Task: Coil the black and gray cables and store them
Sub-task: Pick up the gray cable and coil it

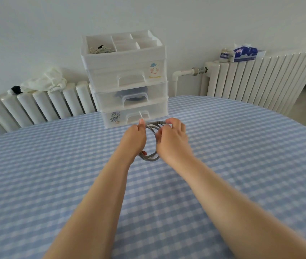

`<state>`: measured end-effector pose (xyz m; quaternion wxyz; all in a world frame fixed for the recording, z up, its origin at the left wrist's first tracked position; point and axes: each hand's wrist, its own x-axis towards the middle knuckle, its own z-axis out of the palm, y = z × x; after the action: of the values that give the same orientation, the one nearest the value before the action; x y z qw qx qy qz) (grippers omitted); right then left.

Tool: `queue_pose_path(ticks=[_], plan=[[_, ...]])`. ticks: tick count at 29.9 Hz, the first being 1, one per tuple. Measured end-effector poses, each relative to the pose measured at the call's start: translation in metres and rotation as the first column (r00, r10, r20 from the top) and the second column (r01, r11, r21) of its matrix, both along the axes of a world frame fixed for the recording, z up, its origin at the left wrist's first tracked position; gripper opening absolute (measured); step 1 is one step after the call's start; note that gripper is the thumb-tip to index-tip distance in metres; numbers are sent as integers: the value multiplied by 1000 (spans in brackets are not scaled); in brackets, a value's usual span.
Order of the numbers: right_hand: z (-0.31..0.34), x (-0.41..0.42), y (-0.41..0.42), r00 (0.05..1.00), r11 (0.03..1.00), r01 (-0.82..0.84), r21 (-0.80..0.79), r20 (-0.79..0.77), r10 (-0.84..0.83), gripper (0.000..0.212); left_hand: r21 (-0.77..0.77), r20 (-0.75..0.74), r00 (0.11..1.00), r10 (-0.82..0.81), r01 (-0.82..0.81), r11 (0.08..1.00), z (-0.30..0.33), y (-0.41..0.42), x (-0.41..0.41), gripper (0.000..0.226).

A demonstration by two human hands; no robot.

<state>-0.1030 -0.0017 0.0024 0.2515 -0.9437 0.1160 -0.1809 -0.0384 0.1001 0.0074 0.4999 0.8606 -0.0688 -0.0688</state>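
A gray cable [151,157] is wound into a small coil of several loops, held upright just above the checked tablecloth. My left hand [134,140] grips the coil's left side, and its fingertips pinch a thin white tie [140,115] that sticks up. My right hand [172,137] grips the coil's right side, fingers curled over the top near the gray plug end [158,122]. A white drawer organizer [129,79] stands right behind the hands. Its top tray holds a light tangled cable with a black part [100,49]. No separate black cable is visible on the table.
The blue and white checked table [241,156] spreads around the hands. White radiators [36,105] line the wall behind, with white cloth [44,81] on the left one and a blue tissue pack [244,53] on the right one. The middle drawer holds a dark object [131,95].
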Motion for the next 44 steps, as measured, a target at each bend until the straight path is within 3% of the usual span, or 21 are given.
queue_pose_path(ticks=[7, 9, 11, 13, 15, 16, 18, 20, 21, 27, 28, 30, 32, 34, 37, 39, 44], plan=[[2, -10, 13, 994, 968, -99, -232, -56, 88, 28, 12, 47, 999, -27, 26, 1000, 5, -2, -6, 60], [4, -9, 11, 993, 985, -108, -133, 30, 113, 20, -15, 25, 999, -28, 28, 999, 6, 2, -3, 54], [11, -6, 3, 981, 992, -92, 92, 180, 74, 20, -65, 0, 999, -38, 38, 997, 8, 6, -1, 48], [19, -3, -9, 950, 939, -91, 333, 311, -18, 18, -137, -5, 997, -76, 75, 988, 13, 10, -3, 44], [26, 2, -23, 953, 801, -76, 594, 279, -116, 22, -192, -17, 988, -153, 147, 970, 19, 12, -6, 44], [27, 4, -30, 966, 685, -69, 725, 219, -134, 28, -218, -34, 978, -206, 194, 956, 22, 13, -8, 44], [30, 2, -40, 994, 330, -84, 940, 100, -33, 39, -247, -47, 954, -296, 276, 929, 27, 13, -12, 45], [31, -5, -45, 985, -58, -80, 995, 88, 151, 52, -251, -41, 944, -328, 308, 918, 31, 13, -16, 45], [30, -8, -47, 972, -163, -68, 984, 102, 210, 58, -261, -43, 942, -333, 311, 914, 32, 13, -17, 45], [13, -2, -42, 969, -451, -2, 893, 113, 220, 58, -354, -16, 947, -322, 296, 887, 36, 4, -26, 47], [8, -1, -39, 960, -431, -3, 902, 123, 251, 47, -328, 24, 956, -292, 283, 901, 34, 1, -27, 49], [5, -3, -32, 920, -220, -33, 975, 116, 375, 25, -230, 119, 964, -238, 260, 938, 30, -4, -27, 53], [1, -5, -32, 852, -44, -89, 995, 99, 514, 30, -213, 156, 966, -204, 235, 948, 28, -6, -28, 52], [-2, -5, -38, 794, -4, -146, 989, 119, 597, 39, -204, 198, 965, -174, 214, 955, 28, -7, -29, 50], [-5, -4, -43, 765, 38, -215, 976, 144, 628, 26, -149, 248, 952, -180, 221, 964, 25, -10, -31, 50], [-6, -4, -43, 777, 72, -240, 968, 147, 612, 16, -174, 224, 957, -185, 226, 958, 23, -11, -31, 49], [-3, -2, -52, 878, 97, -281, 955, 215, 427, 23, -153, 187, 954, -233, 263, 953, 23, -6, -28, 50]])
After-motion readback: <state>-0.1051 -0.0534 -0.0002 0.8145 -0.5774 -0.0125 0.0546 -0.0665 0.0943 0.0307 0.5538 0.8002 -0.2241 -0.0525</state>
